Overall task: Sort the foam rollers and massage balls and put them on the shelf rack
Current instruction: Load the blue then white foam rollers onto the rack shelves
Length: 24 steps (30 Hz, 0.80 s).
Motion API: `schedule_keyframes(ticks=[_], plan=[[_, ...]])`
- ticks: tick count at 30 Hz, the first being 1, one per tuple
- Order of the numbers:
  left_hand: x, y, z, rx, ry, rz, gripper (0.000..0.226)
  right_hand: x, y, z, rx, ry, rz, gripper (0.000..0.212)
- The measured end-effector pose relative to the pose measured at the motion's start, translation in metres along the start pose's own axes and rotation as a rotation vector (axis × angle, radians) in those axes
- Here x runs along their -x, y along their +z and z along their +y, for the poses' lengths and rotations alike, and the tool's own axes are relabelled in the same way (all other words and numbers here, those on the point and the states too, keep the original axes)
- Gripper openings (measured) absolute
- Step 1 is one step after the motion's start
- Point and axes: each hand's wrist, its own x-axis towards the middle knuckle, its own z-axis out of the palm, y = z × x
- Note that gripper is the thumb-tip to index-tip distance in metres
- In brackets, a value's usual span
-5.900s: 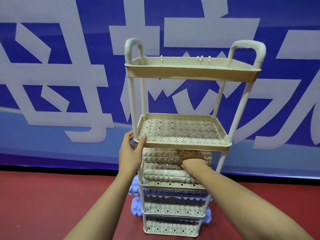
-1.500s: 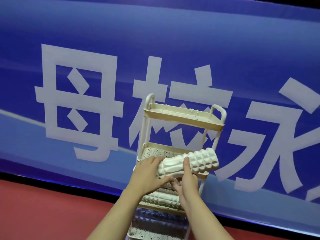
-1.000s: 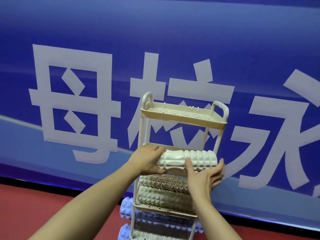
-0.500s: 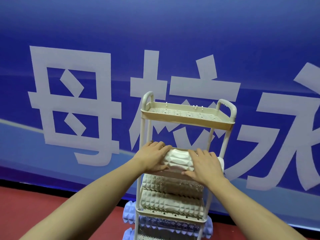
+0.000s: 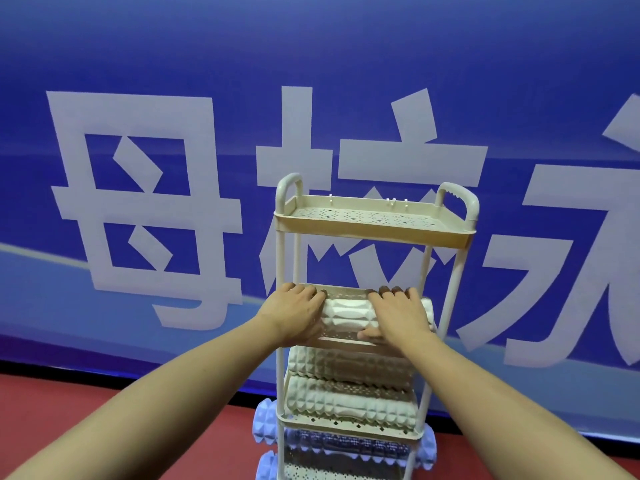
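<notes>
Pressing white foam roller (image 5: 346,315) onto second tier of shelf rack (image 5: 374,230), both hands on top. Left hand (image 5: 294,315) curls over roller's left end, fingers reaching far edge of tier; right hand (image 5: 401,317) curls over right end, thumb at near edge. Roller lies flat, long axis left-right along tier, right end at right posts. Risk, as I judge: rack tall and narrow, push could rock it; roller could roll off near edge on release. Two white rollers (image 5: 349,386) stacked on tier below; lavender rollers (image 5: 353,446) lower down.
</notes>
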Motion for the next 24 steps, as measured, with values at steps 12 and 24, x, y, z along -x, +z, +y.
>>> schedule_keyframes(ticks=[12, 24], plan=[[-0.004, 0.019, 0.024, 0.17, -0.134, 0.004, 0.051, 0.008, 0.02, 0.022, -0.279, 0.017, -0.158, 0.07], [-0.004, -0.009, 0.135, 0.521, -0.137, 0.258, 0.048, 0.121, 0.07, 0.045, -0.608, 0.129, 0.405, 0.045]])
